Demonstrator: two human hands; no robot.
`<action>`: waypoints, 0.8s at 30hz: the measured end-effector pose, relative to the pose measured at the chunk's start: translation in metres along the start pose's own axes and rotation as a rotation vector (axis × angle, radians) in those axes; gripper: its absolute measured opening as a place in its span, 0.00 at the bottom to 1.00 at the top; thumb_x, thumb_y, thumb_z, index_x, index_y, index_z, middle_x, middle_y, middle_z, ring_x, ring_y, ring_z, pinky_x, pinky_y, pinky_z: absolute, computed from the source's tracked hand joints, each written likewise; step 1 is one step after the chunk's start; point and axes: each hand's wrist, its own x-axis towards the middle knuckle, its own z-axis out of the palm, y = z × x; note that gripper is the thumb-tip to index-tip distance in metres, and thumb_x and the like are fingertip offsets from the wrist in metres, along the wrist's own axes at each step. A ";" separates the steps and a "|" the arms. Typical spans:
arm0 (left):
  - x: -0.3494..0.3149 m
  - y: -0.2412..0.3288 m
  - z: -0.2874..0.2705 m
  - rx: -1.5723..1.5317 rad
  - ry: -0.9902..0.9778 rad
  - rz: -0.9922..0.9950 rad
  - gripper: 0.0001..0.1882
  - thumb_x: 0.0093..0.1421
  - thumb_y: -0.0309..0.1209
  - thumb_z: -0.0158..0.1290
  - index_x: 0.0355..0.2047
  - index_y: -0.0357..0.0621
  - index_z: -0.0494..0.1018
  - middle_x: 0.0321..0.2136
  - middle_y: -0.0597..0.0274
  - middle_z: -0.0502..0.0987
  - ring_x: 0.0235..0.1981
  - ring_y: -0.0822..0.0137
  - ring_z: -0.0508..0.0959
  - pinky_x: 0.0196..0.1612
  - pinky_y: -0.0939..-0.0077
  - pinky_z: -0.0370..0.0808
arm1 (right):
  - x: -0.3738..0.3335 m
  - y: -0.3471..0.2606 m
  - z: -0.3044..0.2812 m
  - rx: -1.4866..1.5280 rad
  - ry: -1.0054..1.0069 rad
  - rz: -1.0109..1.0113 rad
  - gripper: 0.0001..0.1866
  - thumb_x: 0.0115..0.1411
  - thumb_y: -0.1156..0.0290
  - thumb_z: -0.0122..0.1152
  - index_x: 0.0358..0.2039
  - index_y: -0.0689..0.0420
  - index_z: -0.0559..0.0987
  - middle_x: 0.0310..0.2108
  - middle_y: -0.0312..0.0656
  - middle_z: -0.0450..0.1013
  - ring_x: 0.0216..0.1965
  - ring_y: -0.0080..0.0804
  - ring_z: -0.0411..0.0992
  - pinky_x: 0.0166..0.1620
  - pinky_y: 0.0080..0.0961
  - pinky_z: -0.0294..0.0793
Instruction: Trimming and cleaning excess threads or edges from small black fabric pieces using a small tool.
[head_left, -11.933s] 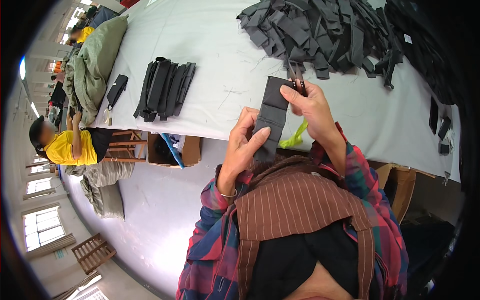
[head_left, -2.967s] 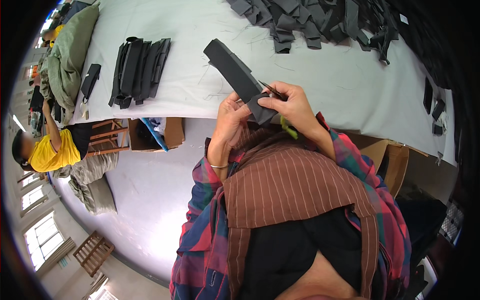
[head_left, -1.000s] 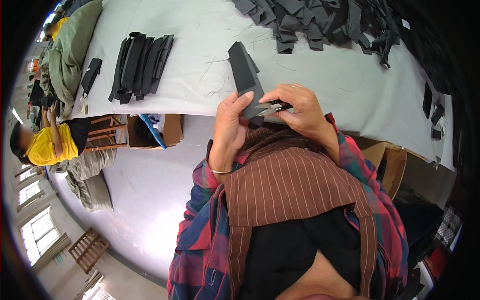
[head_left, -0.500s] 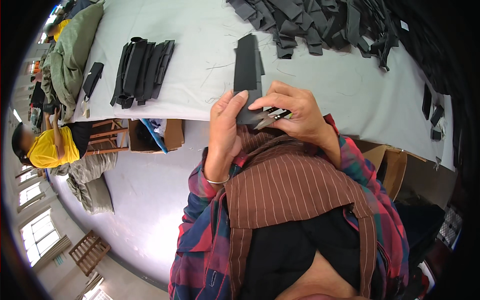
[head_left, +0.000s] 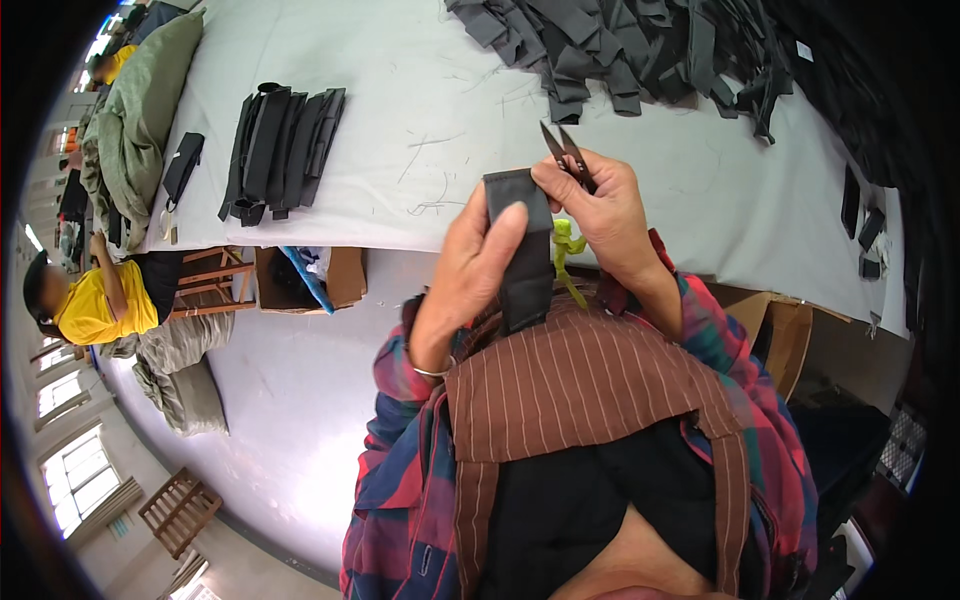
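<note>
A folded black fabric strip hangs upright in front of my striped apron, just off the table's near edge. My left hand grips its left side, with the thumb laid flat across the front. At the strip's top right corner, the thumb and a finger of my right hand pinch the cloth. That same hand also holds thread snips, their dark blades pointing up and away from me, slightly apart. Below the right fingers dangles a bright yellow-green piece; whether it is fixed to the snips I cannot tell.
Stacked black strips lie left on the white table, near a single black piece. A loose pile of black strips spreads across the far side. Cut threads are scattered between. A person in yellow is at the left.
The strip has come down toward me, its top now between both hands. My right hand has turned, so the snips that pointed down-left now point up. Yellow-green piece now shows.
</note>
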 end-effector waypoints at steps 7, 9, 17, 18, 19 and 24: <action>0.001 -0.016 -0.008 -0.425 0.042 -0.210 0.16 0.68 0.34 0.36 0.51 0.39 0.61 0.31 0.49 0.76 0.25 0.66 0.77 0.31 0.75 0.77 | 0.008 0.008 -0.017 -0.458 -0.003 -0.334 0.11 0.54 0.72 0.64 0.39 0.56 0.78 0.25 0.35 0.73 0.29 0.23 0.71 0.33 0.22 0.69; 0.002 -0.015 -0.009 -0.419 0.053 -0.221 0.15 0.68 0.33 0.35 0.50 0.39 0.61 0.30 0.48 0.76 0.25 0.65 0.77 0.30 0.73 0.77 | 0.005 -0.003 -0.018 -0.633 0.031 -0.318 0.13 0.50 0.70 0.66 0.39 0.50 0.80 0.28 0.35 0.75 0.32 0.28 0.72 0.34 0.26 0.66; 0.001 -0.012 -0.008 -0.550 0.041 -0.292 0.17 0.66 0.33 0.35 0.51 0.37 0.61 0.28 0.46 0.76 0.23 0.61 0.77 0.29 0.70 0.77 | 0.015 0.013 -0.024 -0.890 -0.006 -0.551 0.10 0.49 0.66 0.68 0.35 0.46 0.82 0.26 0.26 0.75 0.26 0.24 0.67 0.34 0.23 0.55; 0.001 -0.013 -0.009 -0.550 0.045 -0.292 0.17 0.66 0.33 0.35 0.51 0.37 0.61 0.28 0.46 0.76 0.23 0.61 0.77 0.29 0.70 0.77 | 0.016 0.015 -0.024 -0.856 -0.010 -0.544 0.10 0.49 0.65 0.68 0.35 0.46 0.82 0.26 0.26 0.75 0.26 0.24 0.66 0.34 0.23 0.55; 0.000 -0.014 -0.009 -0.562 0.037 -0.305 0.18 0.65 0.33 0.35 0.51 0.36 0.61 0.27 0.46 0.75 0.23 0.61 0.77 0.28 0.69 0.77 | 0.016 0.015 -0.024 -0.854 -0.013 -0.544 0.10 0.49 0.65 0.68 0.35 0.46 0.82 0.26 0.26 0.75 0.26 0.24 0.66 0.34 0.23 0.55; -0.002 -0.022 -0.015 -0.646 0.009 -0.331 0.19 0.64 0.35 0.35 0.50 0.35 0.61 0.25 0.46 0.75 0.21 0.60 0.75 0.26 0.68 0.76 | 0.015 0.015 -0.028 -0.761 -0.065 -0.479 0.11 0.48 0.66 0.69 0.34 0.46 0.82 0.25 0.24 0.75 0.26 0.21 0.65 0.36 0.23 0.54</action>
